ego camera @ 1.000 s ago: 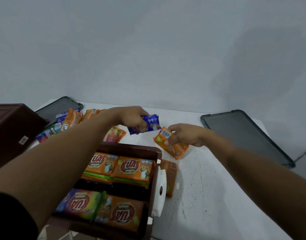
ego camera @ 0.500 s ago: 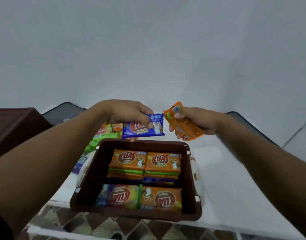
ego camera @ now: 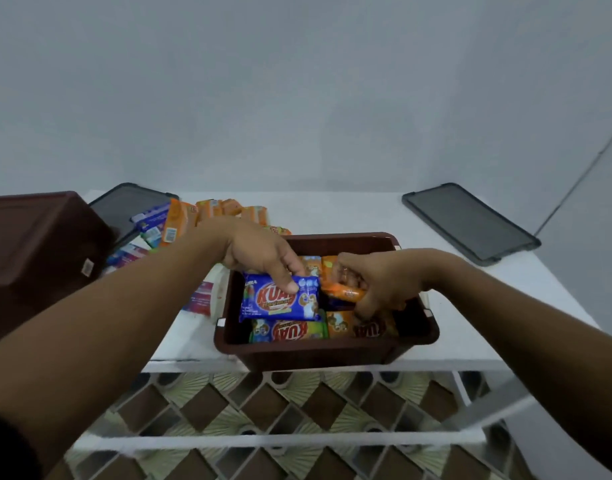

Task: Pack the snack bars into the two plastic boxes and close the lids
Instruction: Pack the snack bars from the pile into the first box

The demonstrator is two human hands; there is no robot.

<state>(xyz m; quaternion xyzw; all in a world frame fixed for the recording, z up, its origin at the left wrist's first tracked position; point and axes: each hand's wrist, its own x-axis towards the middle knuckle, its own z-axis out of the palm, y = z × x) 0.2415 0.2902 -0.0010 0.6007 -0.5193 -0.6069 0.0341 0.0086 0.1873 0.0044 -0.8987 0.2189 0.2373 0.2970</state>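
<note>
Inside the brown box (ego camera: 325,351) on the counter (ego camera: 477,306), the left grip (ego camera: 259,252) pinched a blue snack bar (ego camera: 278,304); the right grip (ego camera: 380,278) — curled tight — clasped an orange snack bar (ego camera: 346,292).

The brown box (ego camera: 37,258) at mid-left is cut by the frame's edge. The right hand (ego camera: 384,282) hides most of its orange bar (ego camera: 344,292), and the loose bars (ego camera: 193,220) at upper left are blurred.
</note>
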